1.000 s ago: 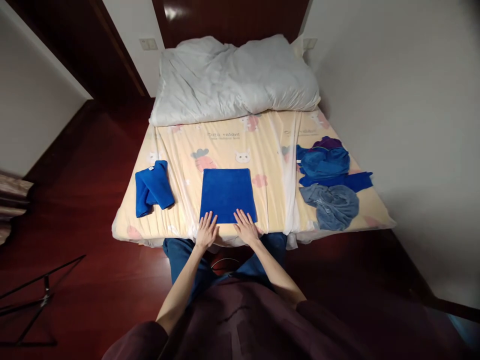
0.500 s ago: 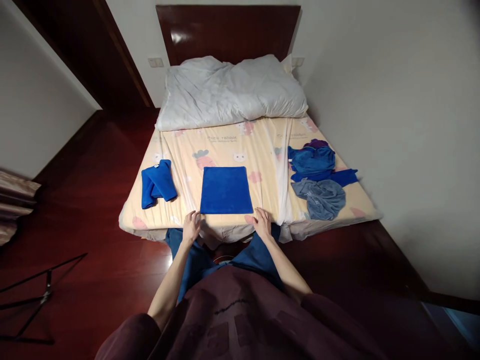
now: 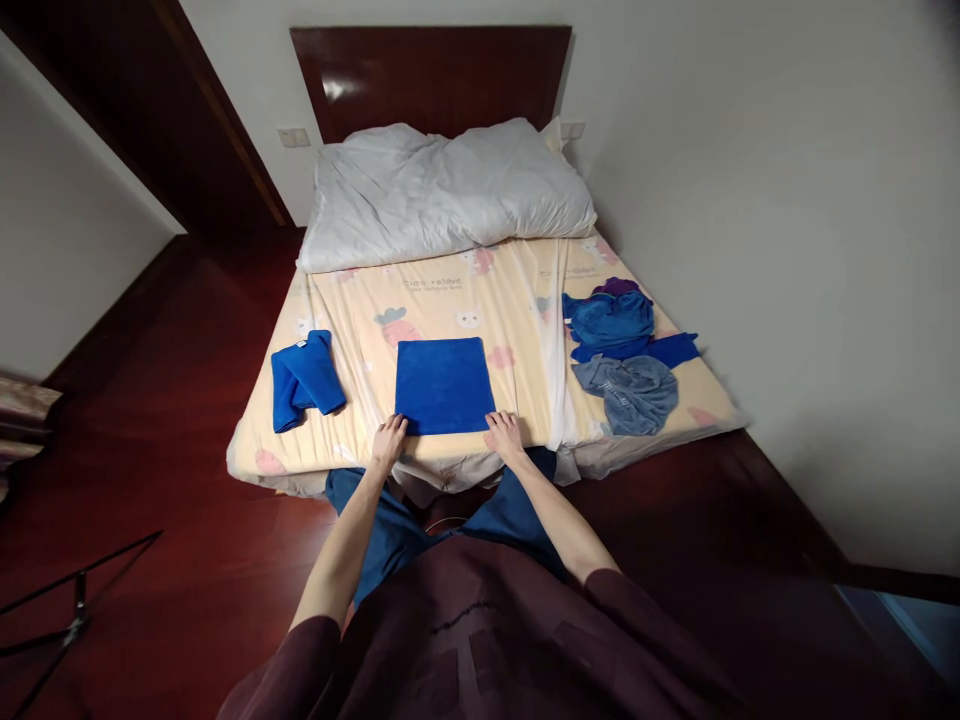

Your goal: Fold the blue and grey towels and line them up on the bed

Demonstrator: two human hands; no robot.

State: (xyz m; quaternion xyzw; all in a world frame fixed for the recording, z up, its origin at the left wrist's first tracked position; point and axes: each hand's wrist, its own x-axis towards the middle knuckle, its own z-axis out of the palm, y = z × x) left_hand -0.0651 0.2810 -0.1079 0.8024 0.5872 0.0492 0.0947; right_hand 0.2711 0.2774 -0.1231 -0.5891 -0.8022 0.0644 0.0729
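A blue towel [image 3: 442,385] lies flat and square on the bed in front of me. My left hand [image 3: 390,440] is at its near left corner, fingers curled and closed on the edge. At the near right corner, my right hand [image 3: 505,436] has its fingertips closed on the cloth in the same way. The thumbs are mostly hidden. To the left lies a folded blue towel [image 3: 319,375], its two ends crossing at an angle.
On the right of the bed sits a heap of blue cloths [image 3: 611,320] with a grey-blue cloth [image 3: 637,395] in front. A white quilt [image 3: 450,195] lies by the headboard [image 3: 442,80]. A black metal stand [image 3: 79,605] is on the floor at left.
My hands have moved from just outside the flat towel's near corners onto them, the right hand going leftward. The towel still lies flat. The view has shifted slightly.
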